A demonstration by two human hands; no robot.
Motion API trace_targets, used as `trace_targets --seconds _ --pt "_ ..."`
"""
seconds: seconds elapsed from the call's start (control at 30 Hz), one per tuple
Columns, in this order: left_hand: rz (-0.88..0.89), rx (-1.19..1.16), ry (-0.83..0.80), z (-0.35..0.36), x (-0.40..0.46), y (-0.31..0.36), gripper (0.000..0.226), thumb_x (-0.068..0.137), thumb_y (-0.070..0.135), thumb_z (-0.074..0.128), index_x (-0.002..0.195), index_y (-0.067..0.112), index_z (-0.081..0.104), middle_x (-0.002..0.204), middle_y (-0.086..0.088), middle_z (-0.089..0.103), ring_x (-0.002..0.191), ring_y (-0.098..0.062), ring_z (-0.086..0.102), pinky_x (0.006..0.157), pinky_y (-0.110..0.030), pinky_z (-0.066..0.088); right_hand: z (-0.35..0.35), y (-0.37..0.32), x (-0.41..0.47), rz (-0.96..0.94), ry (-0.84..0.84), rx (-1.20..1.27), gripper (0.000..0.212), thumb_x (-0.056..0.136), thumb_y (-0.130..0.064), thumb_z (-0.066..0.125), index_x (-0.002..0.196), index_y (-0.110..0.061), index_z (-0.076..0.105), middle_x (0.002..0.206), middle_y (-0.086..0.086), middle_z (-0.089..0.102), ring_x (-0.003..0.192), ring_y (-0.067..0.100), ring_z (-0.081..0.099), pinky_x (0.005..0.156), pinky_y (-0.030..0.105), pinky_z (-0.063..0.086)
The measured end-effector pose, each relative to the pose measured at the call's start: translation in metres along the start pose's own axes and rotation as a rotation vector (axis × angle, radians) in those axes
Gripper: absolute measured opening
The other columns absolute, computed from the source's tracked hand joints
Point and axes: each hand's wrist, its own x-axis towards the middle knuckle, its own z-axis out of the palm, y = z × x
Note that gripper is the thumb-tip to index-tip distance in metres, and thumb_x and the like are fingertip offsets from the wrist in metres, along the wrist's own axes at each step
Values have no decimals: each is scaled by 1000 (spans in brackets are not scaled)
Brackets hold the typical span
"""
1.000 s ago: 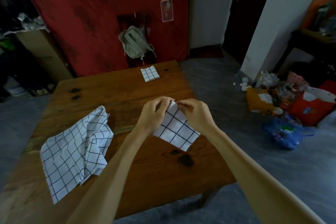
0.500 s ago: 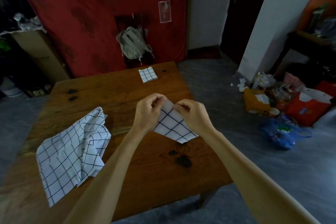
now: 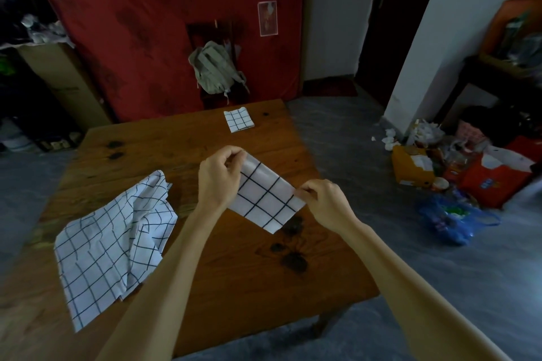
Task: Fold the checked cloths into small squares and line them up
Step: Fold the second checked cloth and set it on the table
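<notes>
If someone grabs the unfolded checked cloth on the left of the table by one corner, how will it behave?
The unfolded checked cloth would probably hang limp: it already lies in soft wrinkles with overlapping layers. It looks thin, so likely light. Pushed across the wooden table, it would probably bunch up rather than slide as one flat piece.

Dim, bluish; wide-angle edge distortion

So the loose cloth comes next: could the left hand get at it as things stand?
Probably, but not yet. The unfolded cloth lies open on the table on that arm's side with nothing over it, but the left hand and right hand both pinch the folded cloth.
</notes>
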Motion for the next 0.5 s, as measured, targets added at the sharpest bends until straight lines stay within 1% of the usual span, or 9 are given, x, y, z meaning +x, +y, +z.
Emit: trace_targets --seconds 0.1,0.17,0.2,0.27,0.3,0.37,0.4,0.43,0.5 --pt "90 79 -120 8 -4 5 13 94 17 57 97 12 68 74 7 63 54 -3 54 48 -19 45 6 -5 5 0 -17 -23 32 95 -37 56 124 -24 59 118 -11 61 107 5 53 87 20 42" --pt "132 87 -205 15 -7 12 12 94 18 57 98 14 67 80 6 66 60 -5 58 54 -21 49 9 -22 8 -26 -16 45 40 95 -39 56 132 -27 52 118 -17 57 105 -1 53 88 19 43" --pt "145 71 -236 18 -8 15 12 94 19 57 98 15 67 83 8 67 66 -3 59 58 -18 50 9 -31 10 -44 -8 85 36 96 -36 56 129 -24 55 110 -18 58 95 -7 55 81 15 45" --pt "151 15 -269 19 -9 20 12 94 21 58 98 16 67 87 11 66 74 4 60 63 -9 46 8 -44 15 -71 31 136 17 97 -28 56 110 -21 65 84 -16 61 69 -8 53 62 13 42" --pt "134 -8 -283 18 -9 21 13 93 25 58 99 17 67 87 12 66 76 5 59 64 -8 45 6 -47 16 -64 55 171 12 97 -26 57 101 -22 67 74 -13 59 61 -5 52 56 15 39" --pt "51 -33 -322 11 -8 15 17 92 34 59 100 21 65 88 12 66 77 4 60 63 -11 46 -1 -49 18 1 82 294 13 97 -25 56 91 -23 68 66 -9 58 53 -1 49 51 16 38" --pt "-10 -44 -340 7 -8 10 18 90 38 60 99 23 64 89 12 65 78 1 60 64 -13 48 -5 -49 18 45 83 371 15 97 -26 56 89 -23 67 67 -6 60 54 1 52 52 20 43" --pt "-66 -57 -343 3 -9 6 19 89 40 61 98 24 64 89 12 65 79 0 61 66 -18 50 -8 -50 18 92 83 442 15 97 -26 55 88 -22 67 72 2 64 62 10 60 58 27 51" --pt "-154 -95 -299 -4 -12 -2 23 87 42 63 93 20 65 85 8 65 73 -2 59 65 -21 49 -12 -51 19 166 83 551 14 97 -26 56 91 -23 68 91 12 70 87 29 67 79 46 58"
